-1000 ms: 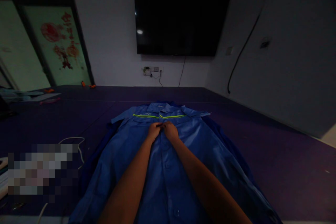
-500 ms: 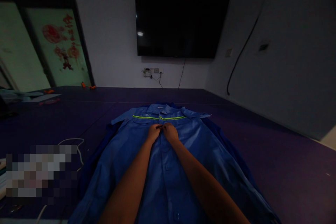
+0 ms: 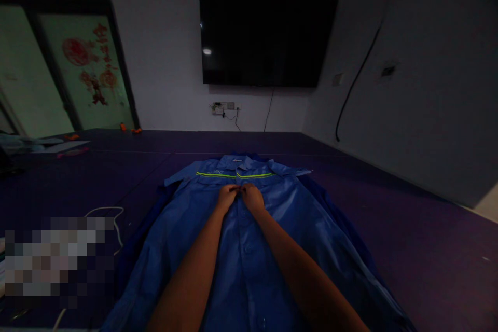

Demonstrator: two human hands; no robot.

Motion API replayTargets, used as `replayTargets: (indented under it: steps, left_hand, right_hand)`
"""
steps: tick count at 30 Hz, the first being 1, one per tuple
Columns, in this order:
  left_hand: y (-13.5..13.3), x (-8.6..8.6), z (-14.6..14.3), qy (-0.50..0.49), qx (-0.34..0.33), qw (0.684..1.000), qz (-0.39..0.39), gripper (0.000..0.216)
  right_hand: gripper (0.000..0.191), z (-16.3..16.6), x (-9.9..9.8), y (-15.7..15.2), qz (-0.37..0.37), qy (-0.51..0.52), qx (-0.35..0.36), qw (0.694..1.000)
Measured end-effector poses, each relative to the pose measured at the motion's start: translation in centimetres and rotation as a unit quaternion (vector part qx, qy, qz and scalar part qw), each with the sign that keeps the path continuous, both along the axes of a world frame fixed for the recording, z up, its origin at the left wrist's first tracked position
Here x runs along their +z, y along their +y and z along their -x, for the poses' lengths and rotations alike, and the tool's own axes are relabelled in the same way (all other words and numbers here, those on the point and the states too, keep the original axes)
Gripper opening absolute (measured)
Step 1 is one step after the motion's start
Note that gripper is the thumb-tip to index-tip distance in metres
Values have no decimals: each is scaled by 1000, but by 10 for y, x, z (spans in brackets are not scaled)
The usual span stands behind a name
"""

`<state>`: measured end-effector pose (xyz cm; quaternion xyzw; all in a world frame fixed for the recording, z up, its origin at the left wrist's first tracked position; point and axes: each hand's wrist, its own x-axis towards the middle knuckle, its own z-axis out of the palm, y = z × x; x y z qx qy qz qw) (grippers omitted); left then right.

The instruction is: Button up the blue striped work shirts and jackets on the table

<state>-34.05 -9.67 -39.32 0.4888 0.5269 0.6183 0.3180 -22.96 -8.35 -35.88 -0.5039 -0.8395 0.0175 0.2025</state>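
A blue work shirt [image 3: 187,228] lies spread out, front side up, its collar [image 3: 236,161] pointing away from me. Yellow-green stripes [image 3: 254,176] cross its chest. Both hands meet at the front placket, just below the stripes. My left hand [image 3: 227,197] is closed with its fingertips pinching the placket from the left. From the right, my right hand [image 3: 252,197] pinches the same spot, fingers bent and nearly touching the left ones. The bit of cloth between the fingertips is too small to make out. Lower on the placket a button [image 3: 248,250] shows.
Darker blue cloth [image 3: 342,223] extends from under the shirt onto the purple floor [image 3: 408,249]. At left, a white cable [image 3: 116,218] runs beside a blurred-out patch. A television [image 3: 268,39] hangs on the far wall; a black cable [image 3: 360,70] hangs at right.
Both hands stay at the same place on the placket, with only slight finger movement. The view has shifted very slightly.
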Motion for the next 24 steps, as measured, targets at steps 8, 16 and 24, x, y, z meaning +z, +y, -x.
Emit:
replayTargets:
  steps: [8,16,24]
  left_hand:
    - [-3,1,-1,-16,-4,1000,3,27]
    - [-5,2,0,-27,-6,1000,-4,28]
    - [-6,2,0,-86,-31,996,-16,36]
  right_hand:
    - [18,-1,-1,1,2,20,-4,1000]
    - [19,-2,0,-1,3,22,-17,1000]
    - [23,-3,0,-2,-4,9,-56,998]
